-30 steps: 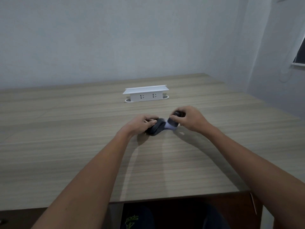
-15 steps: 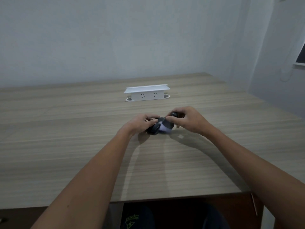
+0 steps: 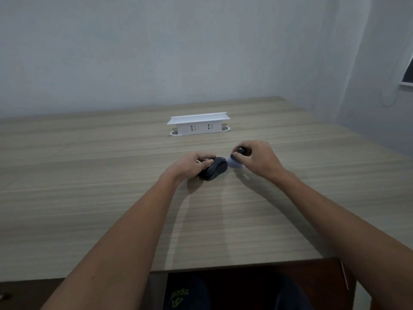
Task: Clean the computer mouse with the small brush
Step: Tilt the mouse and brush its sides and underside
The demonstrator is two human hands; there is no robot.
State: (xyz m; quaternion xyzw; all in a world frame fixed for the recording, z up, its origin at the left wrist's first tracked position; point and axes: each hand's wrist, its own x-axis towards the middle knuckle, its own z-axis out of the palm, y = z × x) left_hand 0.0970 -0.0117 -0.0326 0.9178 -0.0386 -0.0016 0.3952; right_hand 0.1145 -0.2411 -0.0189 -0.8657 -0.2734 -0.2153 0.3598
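Observation:
A dark computer mouse [image 3: 215,170] lies on the wooden table [image 3: 111,198], a little past its middle. My left hand [image 3: 192,164] grips the mouse from its left side, fingers over the top edge. My right hand [image 3: 260,158] holds a small brush [image 3: 234,161] with a dark round handle and pale bristles. The bristles are blurred and sit just off the mouse's far right end. Most of the brush handle is hidden inside my fingers.
A white socket box [image 3: 198,124] with two outlets stands on the table behind my hands. The table's near edge [image 3: 223,268] runs above my knees. A wall corner and a window edge [image 3: 407,81] are at the right.
My right hand has drawn the brush to the right, from on top of the mouse to just off its right end. My left hand keeps its hold on the mouse.

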